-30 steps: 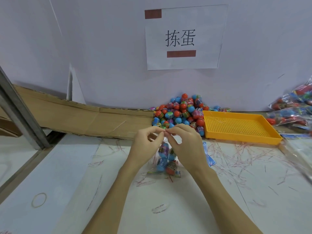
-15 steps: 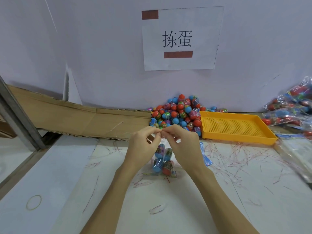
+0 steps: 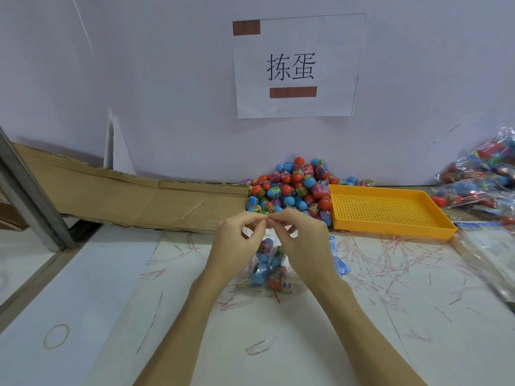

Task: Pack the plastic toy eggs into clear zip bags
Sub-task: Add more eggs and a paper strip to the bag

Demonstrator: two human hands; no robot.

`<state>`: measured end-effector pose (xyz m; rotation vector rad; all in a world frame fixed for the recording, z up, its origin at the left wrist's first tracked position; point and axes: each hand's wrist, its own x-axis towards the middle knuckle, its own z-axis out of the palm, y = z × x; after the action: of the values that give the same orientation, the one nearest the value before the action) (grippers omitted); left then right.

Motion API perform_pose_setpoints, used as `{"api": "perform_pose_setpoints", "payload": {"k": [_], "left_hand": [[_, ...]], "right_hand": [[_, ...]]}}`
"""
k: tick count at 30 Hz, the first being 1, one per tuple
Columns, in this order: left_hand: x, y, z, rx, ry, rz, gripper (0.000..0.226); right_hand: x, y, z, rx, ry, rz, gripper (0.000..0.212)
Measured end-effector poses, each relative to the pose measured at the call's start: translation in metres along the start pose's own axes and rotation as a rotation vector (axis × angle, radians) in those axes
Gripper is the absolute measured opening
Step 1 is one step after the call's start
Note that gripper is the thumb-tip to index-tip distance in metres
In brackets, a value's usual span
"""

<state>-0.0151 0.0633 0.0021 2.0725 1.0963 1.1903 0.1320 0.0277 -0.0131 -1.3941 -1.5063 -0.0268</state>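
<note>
Clear plastic is pinched shut at the centre of the frame

Little is changed from a second ago: the zip bag [image 3: 266, 270], already loaded with several toy eggs [image 3: 260, 274], is kept standing on the table [image 3: 362, 330], so sealing is judged to be under way, not finished. The left hand [image 3: 237, 246] and right hand [image 3: 303, 246] are raised with fingertips together, clamped on the bag's top edge, in front of the loose egg pile [image 3: 292, 190] and beside the yellow tray [image 3: 390, 232].
</note>
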Motion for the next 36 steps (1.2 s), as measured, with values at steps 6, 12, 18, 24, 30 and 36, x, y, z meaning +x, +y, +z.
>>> {"api": "perform_pose_setpoints", "payload": {"k": [6,12,18,24,30,36], "left_hand": [[0.000,-0.005,0.001,0.072,-0.007,0.073,0.016],[-0.001,-0.004,0.003,0.068,-0.008,0.111,0.015],[-0.001,-0.006,0.002,0.053,-0.003,0.074,0.015],[0.000,-0.007,0.000,0.050,-0.013,0.098,0.017],[0.002,-0.011,-0.002,0.087,0.026,0.122,0.015],[0.008,-0.018,-0.012,0.018,0.249,-0.121,0.020]], "right_hand": [[0.001,-0.001,-0.003,-0.017,-0.009,0.010,0.009],[0.003,-0.002,-0.004,0.029,-0.032,0.079,0.007],[0.003,-0.004,-0.005,0.086,-0.087,0.080,0.007],[0.004,-0.006,-0.007,0.178,-0.037,0.116,0.003],[0.002,-0.009,0.001,0.133,0.051,0.089,0.006],[0.006,0.005,-0.002,0.079,0.164,0.172,0.012]]}}
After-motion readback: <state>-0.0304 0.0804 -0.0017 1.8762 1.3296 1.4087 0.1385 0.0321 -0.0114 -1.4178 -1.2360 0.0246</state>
